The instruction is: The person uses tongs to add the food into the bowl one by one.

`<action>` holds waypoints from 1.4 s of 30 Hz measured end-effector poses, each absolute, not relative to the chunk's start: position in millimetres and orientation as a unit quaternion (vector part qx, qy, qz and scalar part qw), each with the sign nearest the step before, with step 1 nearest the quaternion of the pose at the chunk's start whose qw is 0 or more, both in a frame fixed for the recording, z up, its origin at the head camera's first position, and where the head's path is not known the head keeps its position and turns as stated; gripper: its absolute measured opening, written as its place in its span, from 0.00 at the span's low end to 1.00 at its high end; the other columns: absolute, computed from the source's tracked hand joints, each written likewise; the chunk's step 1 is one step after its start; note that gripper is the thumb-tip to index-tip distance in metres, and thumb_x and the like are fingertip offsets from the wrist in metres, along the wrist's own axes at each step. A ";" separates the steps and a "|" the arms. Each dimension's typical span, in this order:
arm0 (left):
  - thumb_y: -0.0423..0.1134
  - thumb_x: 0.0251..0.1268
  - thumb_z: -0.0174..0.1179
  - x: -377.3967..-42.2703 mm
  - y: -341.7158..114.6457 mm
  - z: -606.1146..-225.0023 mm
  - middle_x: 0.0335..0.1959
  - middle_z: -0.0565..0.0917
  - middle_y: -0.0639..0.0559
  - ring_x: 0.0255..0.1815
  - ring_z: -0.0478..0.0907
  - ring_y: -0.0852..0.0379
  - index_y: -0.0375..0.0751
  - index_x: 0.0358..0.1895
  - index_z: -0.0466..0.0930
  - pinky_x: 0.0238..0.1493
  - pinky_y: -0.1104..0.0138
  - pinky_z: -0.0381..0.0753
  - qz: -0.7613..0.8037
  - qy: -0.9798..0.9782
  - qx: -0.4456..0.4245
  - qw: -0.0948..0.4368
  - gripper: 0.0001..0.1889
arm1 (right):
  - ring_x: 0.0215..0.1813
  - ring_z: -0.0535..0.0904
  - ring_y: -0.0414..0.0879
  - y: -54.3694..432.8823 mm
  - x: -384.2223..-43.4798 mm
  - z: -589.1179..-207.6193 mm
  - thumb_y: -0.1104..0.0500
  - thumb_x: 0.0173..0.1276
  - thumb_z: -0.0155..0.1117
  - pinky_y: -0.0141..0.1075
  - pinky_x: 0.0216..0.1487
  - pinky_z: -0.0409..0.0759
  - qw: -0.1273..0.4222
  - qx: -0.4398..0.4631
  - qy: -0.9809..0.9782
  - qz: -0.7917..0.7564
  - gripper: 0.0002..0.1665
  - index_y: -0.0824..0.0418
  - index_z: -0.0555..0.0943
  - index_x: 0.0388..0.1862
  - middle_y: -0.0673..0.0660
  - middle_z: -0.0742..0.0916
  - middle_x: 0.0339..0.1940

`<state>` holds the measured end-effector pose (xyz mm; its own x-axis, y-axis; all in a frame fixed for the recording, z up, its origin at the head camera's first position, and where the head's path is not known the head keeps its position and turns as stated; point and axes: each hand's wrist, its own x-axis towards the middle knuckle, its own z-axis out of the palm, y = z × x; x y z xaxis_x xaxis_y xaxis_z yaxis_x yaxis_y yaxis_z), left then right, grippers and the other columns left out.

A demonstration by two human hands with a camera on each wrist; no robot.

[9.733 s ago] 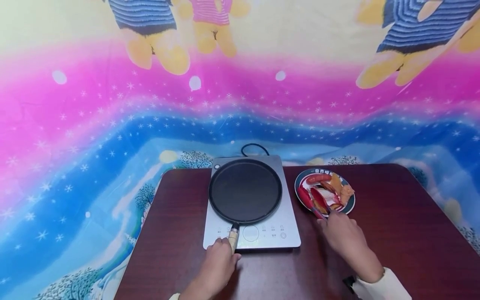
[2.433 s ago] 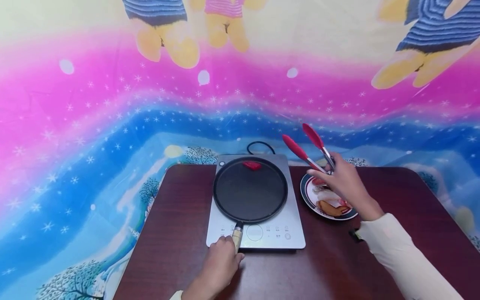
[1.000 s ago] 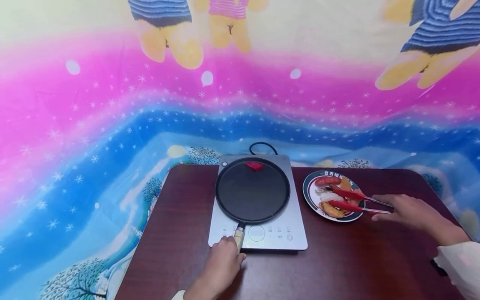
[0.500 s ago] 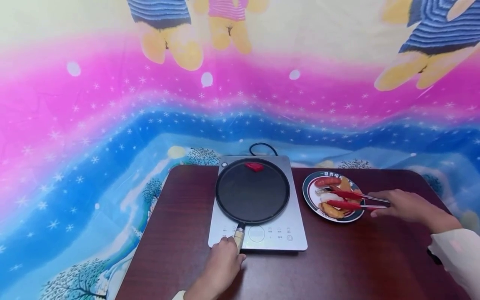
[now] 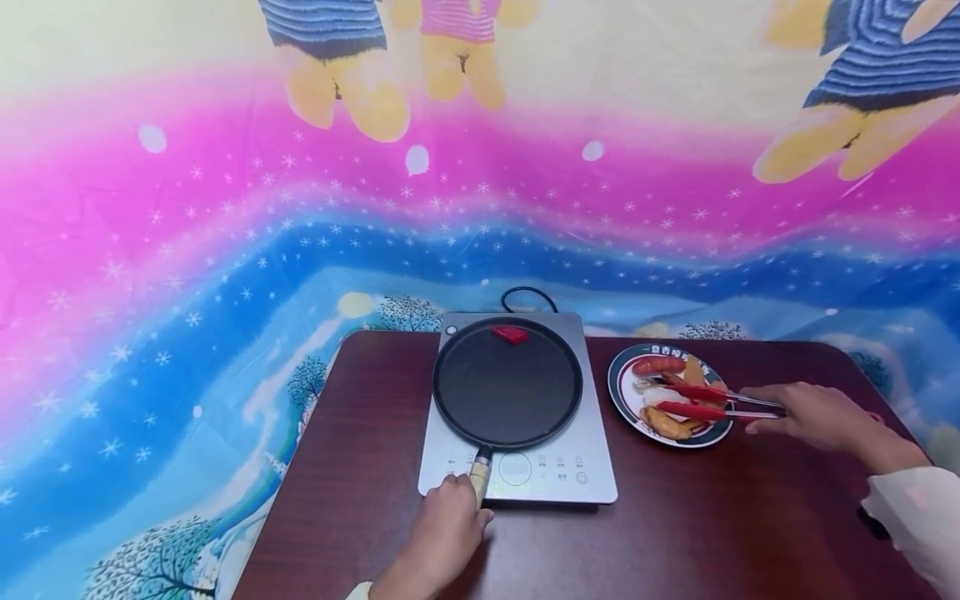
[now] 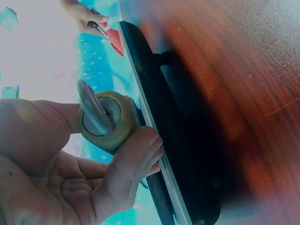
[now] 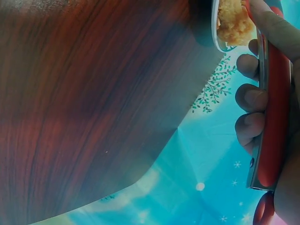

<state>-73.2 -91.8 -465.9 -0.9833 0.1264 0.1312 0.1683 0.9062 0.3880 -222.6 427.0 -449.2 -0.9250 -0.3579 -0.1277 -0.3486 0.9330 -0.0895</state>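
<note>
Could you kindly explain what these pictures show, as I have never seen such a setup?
There is no machine here: a person works bare-handed. The wide picture comes from a camera on the head; the other two, from one on each wrist. On the table stands a silver cooktop bearing a flat black pan, with a red piece near its far edge. To the right is a plate with a sausage and other food. The left-hand grip holds the pan's handle; the right-hand grip holds red-tipped tongs over the plate. I cannot tell if they pinch food.
</note>
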 end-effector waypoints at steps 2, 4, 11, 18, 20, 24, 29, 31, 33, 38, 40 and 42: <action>0.40 0.51 0.79 -73.2 -91.4 -466.0 0.26 0.82 0.40 0.25 0.84 0.43 0.27 0.34 0.81 0.26 0.57 0.82 -0.204 -0.975 -0.074 0.047 0.20 | 0.46 0.86 0.53 429.2 -220.7 -449.8 0.31 0.61 0.71 0.49 0.36 0.81 0.062 -0.183 0.981 -0.033 0.44 0.61 0.81 0.65 0.65 0.89 0.54; 0.40 0.51 0.79 -73.3 -91.2 -466.4 0.26 0.81 0.40 0.24 0.83 0.44 0.27 0.34 0.81 0.26 0.57 0.82 -0.204 -0.975 -0.075 0.047 0.20 | 0.45 0.86 0.52 431.4 -218.4 -450.1 0.32 0.61 0.72 0.49 0.35 0.80 0.054 -0.183 0.981 -0.037 0.43 0.61 0.82 0.64 0.65 0.89 0.53; 0.40 0.49 0.80 -73.6 -92.1 -467.7 0.24 0.80 0.42 0.23 0.83 0.45 0.27 0.33 0.81 0.25 0.58 0.81 -0.191 -0.976 -0.083 0.066 0.20 | 0.30 0.70 0.37 433.7 -211.3 -446.1 0.34 0.64 0.71 0.39 0.31 0.66 0.045 -0.162 0.984 -0.055 0.42 0.60 0.80 0.66 0.51 0.88 0.35; 0.40 0.49 0.79 -73.2 -92.3 -467.5 0.25 0.80 0.42 0.23 0.83 0.44 0.28 0.33 0.81 0.25 0.57 0.81 -0.197 -0.975 -0.079 0.061 0.20 | 0.26 0.66 0.36 433.2 -208.0 -441.3 0.32 0.63 0.70 0.38 0.30 0.64 0.032 -0.153 0.985 -0.067 0.43 0.58 0.80 0.68 0.45 0.81 0.25; 0.40 0.49 0.79 -72.9 -92.0 -467.5 0.25 0.81 0.41 0.24 0.83 0.44 0.28 0.33 0.81 0.26 0.57 0.81 -0.198 -0.975 -0.077 0.059 0.20 | 0.25 0.66 0.36 432.9 -207.5 -440.1 0.32 0.64 0.70 0.38 0.30 0.64 0.026 -0.152 0.986 -0.070 0.43 0.58 0.79 0.68 0.47 0.83 0.27; 0.40 0.49 0.80 -73.0 -92.1 -467.3 0.24 0.80 0.42 0.23 0.83 0.44 0.28 0.33 0.81 0.25 0.57 0.81 -0.195 -0.976 -0.077 0.063 0.20 | 0.22 0.63 0.36 428.3 -206.7 -436.4 0.33 0.64 0.70 0.36 0.28 0.63 0.020 -0.146 0.986 -0.079 0.43 0.59 0.78 0.69 0.47 0.79 0.22; 0.40 0.49 0.79 -73.1 -92.3 -466.5 0.24 0.80 0.42 0.23 0.83 0.44 0.27 0.33 0.81 0.25 0.57 0.81 -0.194 -0.976 -0.077 0.062 0.20 | 0.29 0.72 0.41 414.5 -207.7 -428.2 0.33 0.64 0.70 0.37 0.28 0.66 0.004 -0.153 0.985 -0.078 0.43 0.60 0.79 0.68 0.61 0.89 0.35; 0.40 0.50 0.79 -73.2 -92.2 -466.0 0.25 0.80 0.42 0.23 0.83 0.45 0.28 0.34 0.81 0.25 0.57 0.81 -0.196 -0.976 -0.077 0.059 0.20 | 0.31 0.73 0.43 408.7 -208.1 -425.2 0.33 0.64 0.71 0.38 0.29 0.67 -0.004 -0.152 0.986 -0.073 0.43 0.60 0.79 0.68 0.64 0.90 0.41; 0.41 0.50 0.79 -73.2 -92.1 -465.7 0.25 0.80 0.42 0.23 0.83 0.45 0.28 0.34 0.81 0.26 0.57 0.81 -0.198 -0.975 -0.077 0.058 0.20 | 0.30 0.73 0.43 403.2 -208.3 -422.7 0.33 0.64 0.70 0.37 0.29 0.67 -0.003 -0.152 0.986 -0.068 0.43 0.61 0.79 0.68 0.60 0.90 0.38; 0.40 0.50 0.79 -72.9 -92.1 -466.2 0.25 0.80 0.42 0.23 0.83 0.45 0.28 0.34 0.81 0.26 0.57 0.82 -0.198 -0.975 -0.077 0.057 0.20 | 0.26 0.68 0.41 392.1 -209.3 -419.4 0.33 0.65 0.69 0.37 0.28 0.65 0.001 -0.153 0.986 -0.060 0.44 0.62 0.78 0.69 0.56 0.87 0.31; 0.40 0.50 0.79 -72.8 -92.2 -466.5 0.24 0.80 0.42 0.23 0.83 0.45 0.28 0.33 0.81 0.26 0.57 0.82 -0.199 -0.975 -0.077 0.058 0.19 | 0.27 0.69 0.41 388.1 -210.1 -418.1 0.33 0.65 0.69 0.38 0.28 0.67 -0.006 -0.156 0.986 -0.059 0.44 0.62 0.79 0.68 0.59 0.89 0.34; 0.40 0.50 0.79 -72.8 -92.3 -466.8 0.24 0.80 0.42 0.23 0.83 0.45 0.28 0.33 0.81 0.25 0.57 0.81 -0.199 -0.975 -0.077 0.059 0.19 | 0.28 0.70 0.42 383.7 -211.0 -415.8 0.34 0.65 0.70 0.39 0.29 0.70 -0.014 -0.163 0.985 -0.058 0.43 0.62 0.79 0.68 0.58 0.89 0.34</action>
